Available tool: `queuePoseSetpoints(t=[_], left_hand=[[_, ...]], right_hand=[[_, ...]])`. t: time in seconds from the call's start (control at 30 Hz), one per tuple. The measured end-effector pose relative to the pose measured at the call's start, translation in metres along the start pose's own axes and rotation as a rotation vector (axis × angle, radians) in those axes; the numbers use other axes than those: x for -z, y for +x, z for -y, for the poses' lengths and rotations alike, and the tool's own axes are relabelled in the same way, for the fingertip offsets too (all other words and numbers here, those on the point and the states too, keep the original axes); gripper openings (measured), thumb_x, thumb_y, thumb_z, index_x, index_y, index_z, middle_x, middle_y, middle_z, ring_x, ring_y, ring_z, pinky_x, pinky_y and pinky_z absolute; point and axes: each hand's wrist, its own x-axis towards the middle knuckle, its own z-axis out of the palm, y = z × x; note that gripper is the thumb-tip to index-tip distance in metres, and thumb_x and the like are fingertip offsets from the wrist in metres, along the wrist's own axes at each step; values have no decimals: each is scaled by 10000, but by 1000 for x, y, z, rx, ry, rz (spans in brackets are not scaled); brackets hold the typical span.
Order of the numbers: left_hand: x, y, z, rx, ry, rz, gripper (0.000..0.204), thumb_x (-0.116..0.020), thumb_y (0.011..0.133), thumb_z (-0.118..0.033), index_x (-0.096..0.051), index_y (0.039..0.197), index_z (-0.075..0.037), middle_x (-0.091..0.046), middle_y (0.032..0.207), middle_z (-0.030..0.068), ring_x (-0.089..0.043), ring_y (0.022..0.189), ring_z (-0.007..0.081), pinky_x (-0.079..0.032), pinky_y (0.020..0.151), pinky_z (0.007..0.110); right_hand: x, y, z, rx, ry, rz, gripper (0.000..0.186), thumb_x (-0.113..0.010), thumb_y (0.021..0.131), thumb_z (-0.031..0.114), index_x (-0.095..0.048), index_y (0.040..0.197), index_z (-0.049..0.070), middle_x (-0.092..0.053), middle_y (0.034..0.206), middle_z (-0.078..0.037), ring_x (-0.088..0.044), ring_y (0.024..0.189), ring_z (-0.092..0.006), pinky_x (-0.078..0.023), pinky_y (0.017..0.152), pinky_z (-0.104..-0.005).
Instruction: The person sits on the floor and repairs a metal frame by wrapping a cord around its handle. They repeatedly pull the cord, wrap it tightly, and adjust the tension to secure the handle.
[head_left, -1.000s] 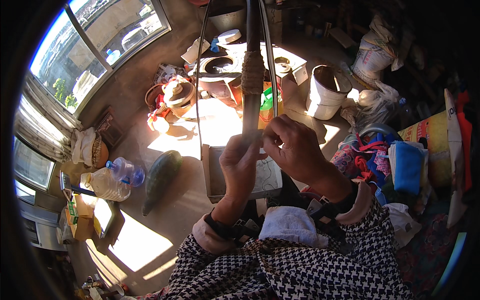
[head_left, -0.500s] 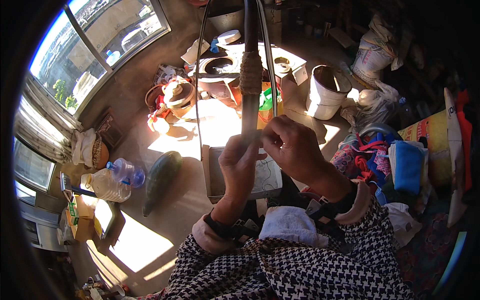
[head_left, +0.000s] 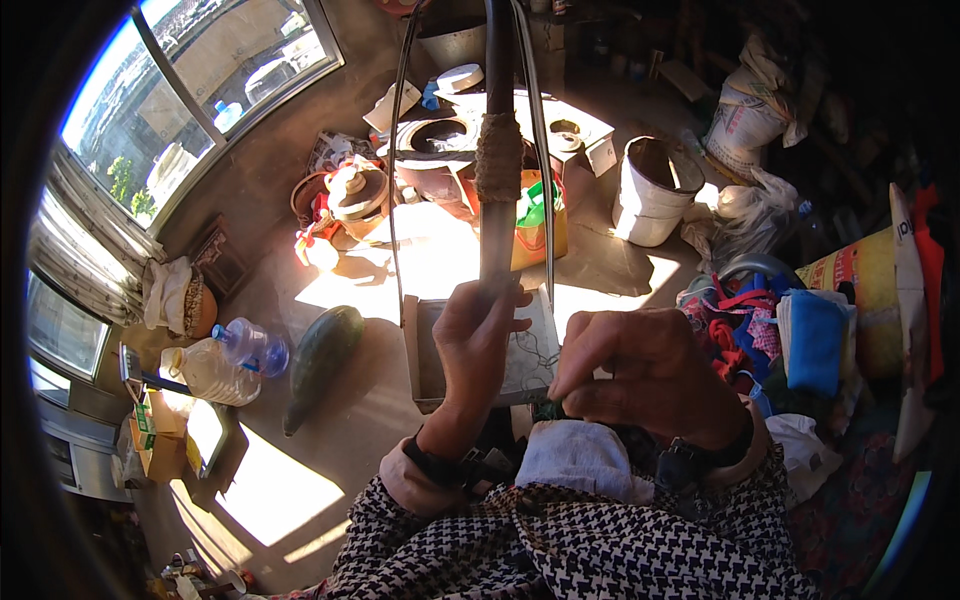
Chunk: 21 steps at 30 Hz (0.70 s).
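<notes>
An upright dark pole (head_left: pixel 501 65) stands in front of me, with a cord wrapping (head_left: pixel 499 165) round its middle. My left hand (head_left: pixel 468 335) is closed round the pole's pale lower end, which looks blurred. Below sits a shallow grey tray (head_left: pixel 414 370), joined to thin metal rods (head_left: pixel 549 220) rising on both sides. Thin dark strands (head_left: pixel 535 350) lie over the tray. To the right and nearer me, my right hand (head_left: pixel 655 375) is pinched closed by the tray's right edge. What its fingertips hold is too small to make out. A white cloth (head_left: pixel 575 455) lies nearest me.
On the floor at left lie a large green gourd (head_left: pixel 325 360) and clear plastic bottles (head_left: pixel 255 345). A stove (head_left: pixel 430 170), a lidded pot (head_left: pixel 357 190) and a white bucket (head_left: pixel 645 205) stand farther off. Clothes (head_left: pixel 735 320) are heaped at right.
My right hand has moved away from the pole, down and to the right, still pinched. My left hand stays at the pole's lower end, and the pole has shifted slightly.
</notes>
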Motion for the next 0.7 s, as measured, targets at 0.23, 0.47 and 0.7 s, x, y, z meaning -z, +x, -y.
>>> queuePoseSetpoints(t=[0.23, 0.47, 0.7], left_hand=[[2, 5, -6, 57, 9, -40, 94, -589, 888, -49, -593, 979, -25, -665, 921, 94, -662, 848, 195, -552, 637, 277], [-7, 14, -13, 79, 120, -93, 119, -587, 894, -71, -599, 1009, -43, -673, 910, 89, -671, 849, 203, -548, 615, 271], [-8, 20, -6, 98, 63, -71, 138, -587, 894, -67, -600, 1029, -45, -668, 931, 92, -670, 851, 207, -545, 593, 269]], right_hand=[[-9, -1, 16, 525, 255, 318, 142, -685, 780, 8, -664, 909, -48, -607, 832, -131, -604, 643, -194, -458, 522, -280], [24, -1, 4, 520, 312, 334, 116, -611, 802, -1, -665, 883, -65, -609, 847, -143, -612, 635, -206, -480, 514, -268], [35, -2, 3, 304, 431, 256, 175, -627, 804, -3, -667, 962, -65, -603, 875, -133, -620, 689, -206, -484, 547, -268]])
